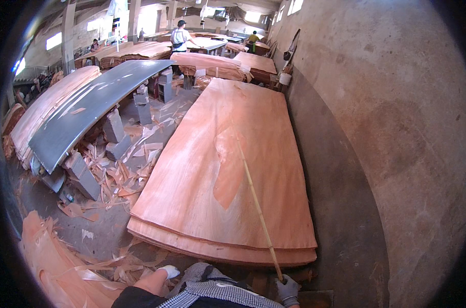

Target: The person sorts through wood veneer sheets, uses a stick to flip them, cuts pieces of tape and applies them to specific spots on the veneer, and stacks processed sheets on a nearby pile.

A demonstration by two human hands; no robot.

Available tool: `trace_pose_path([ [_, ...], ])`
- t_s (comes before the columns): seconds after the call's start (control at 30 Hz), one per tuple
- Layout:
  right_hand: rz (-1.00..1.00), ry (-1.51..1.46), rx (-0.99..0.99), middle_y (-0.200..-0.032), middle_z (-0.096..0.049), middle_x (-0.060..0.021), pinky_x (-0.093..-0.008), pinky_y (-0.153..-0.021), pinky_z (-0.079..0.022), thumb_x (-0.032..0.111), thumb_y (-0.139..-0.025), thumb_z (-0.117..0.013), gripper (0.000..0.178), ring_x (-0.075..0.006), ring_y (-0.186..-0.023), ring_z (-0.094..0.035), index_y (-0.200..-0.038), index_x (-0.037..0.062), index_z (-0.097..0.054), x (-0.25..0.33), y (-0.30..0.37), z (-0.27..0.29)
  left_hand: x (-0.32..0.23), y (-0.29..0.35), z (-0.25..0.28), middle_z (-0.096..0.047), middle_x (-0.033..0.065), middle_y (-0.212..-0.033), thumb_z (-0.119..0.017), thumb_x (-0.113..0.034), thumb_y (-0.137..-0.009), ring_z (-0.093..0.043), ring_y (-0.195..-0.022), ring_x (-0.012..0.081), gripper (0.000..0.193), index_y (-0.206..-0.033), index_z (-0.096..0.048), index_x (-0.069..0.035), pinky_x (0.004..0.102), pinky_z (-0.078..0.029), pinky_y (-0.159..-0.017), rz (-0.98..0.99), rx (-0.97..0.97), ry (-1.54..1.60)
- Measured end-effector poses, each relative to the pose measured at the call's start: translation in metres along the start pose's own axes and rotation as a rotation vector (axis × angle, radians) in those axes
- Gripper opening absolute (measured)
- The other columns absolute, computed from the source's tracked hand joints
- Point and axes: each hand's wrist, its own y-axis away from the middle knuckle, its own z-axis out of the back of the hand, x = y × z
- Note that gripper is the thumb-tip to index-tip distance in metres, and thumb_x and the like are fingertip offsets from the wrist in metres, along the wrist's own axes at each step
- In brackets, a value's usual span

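My right hand (288, 290), in a grey glove, is closed round the near end of a long, thin bamboo stick (257, 203). The stick reaches forward over a large stack of reddish wood veneer sheets (274, 169). Its far end is over a darker, irregular patch (226, 179) in the middle of the top sheet; whether that is a loose piece or a hole I cannot tell. At the lower edge, my left hand (169, 271) seems to show only as a white covering at the end of a bare forearm. Its fingers cannot be made out.
On the left, a dark curved board (104, 105) rests on grey blocks (81, 174), beside another veneer stack (48, 110). Veneer scraps (122, 179) litter the floor. A wall (376, 102) runs along the right. Farther back, a person (180, 38) stands among more stacks.
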Motion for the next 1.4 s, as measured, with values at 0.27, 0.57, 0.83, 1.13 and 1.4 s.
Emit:
trace_pose_path([
  [0.27,-0.137,-0.052,-0.045,-0.067,-0.061,-0.0058,-0.0289,-0.054,-0.045,0.02,-0.074,-0.07,0.026,-0.0126,-0.058,-0.055,-0.089,-0.0004,-0.062,-0.067,-0.02,-0.036,0.003,0.029,-0.01,-0.056,0.0168,-0.118,-0.037,-0.038,-0.086,-0.053,-0.109,0.0318,0.046,-0.112,-0.06,-0.009,0.0395,-0.04,-0.093,0.087,0.22,-0.014],
  [0.57,0.033,-0.074,-0.159,-0.062,-0.058,-0.0111,-0.036,-0.054,-0.043,0.023,-0.077,-0.062,0.024,-0.0219,-0.058,-0.055,-0.074,-0.0006,-0.059,0.043,-0.151,-0.036,-0.04,0.045,0.06,-0.057,0.0179,-0.115,-0.044,-0.035,-0.085,-0.054,-0.106,0.0331,0.044,-0.112,-0.058,-0.004,0.0376,-0.041,-0.092,0.053,-0.373,0.43],
  [0.83,0.357,0.322,-0.29,-0.082,-0.063,-0.0203,-0.0427,-0.065,-0.048,0.03,-0.077,-0.061,0.031,-0.0354,-0.078,-0.062,-0.091,0.0028,-0.063,0.208,-0.235,-0.05,0.048,0.078,-0.048,-0.052,0.0131,-0.124,-0.036,-0.035,-0.087,-0.048,-0.115,0.0297,0.046,-0.119,-0.055,-0.008,0.0365,-0.034,-0.099,0.109,-0.12,0.13],
  [1.13,0.068,0.281,0.107,-0.078,-0.063,-0.0223,-0.0421,-0.066,-0.048,0.038,-0.073,-0.065,0.041,-0.0358,-0.077,-0.063,-0.083,-0.0016,-0.064,0.091,-0.151,-0.154,0.056,0.114,-0.005,-0.059,0.0191,-0.109,-0.041,-0.038,-0.087,-0.055,-0.102,0.0346,0.042,-0.108,-0.06,-0.007,0.041,-0.041,-0.09,0.259,-0.425,0.594],
  [1.4,-0.035,-0.212,0.167,-0.05,-0.051,-0.0049,-0.0294,-0.034,-0.036,0.021,-0.078,-0.068,0.022,-0.0134,-0.035,-0.044,-0.069,0.004,-0.056,0.165,-0.075,-0.27,0.192,0.196,-0.028,-0.059,0.0179,-0.11,-0.045,-0.037,-0.084,-0.055,-0.102,0.0355,0.042,-0.109,-0.06,-0.008,0.0402,-0.042,-0.09,0.361,-0.454,0.671],
])
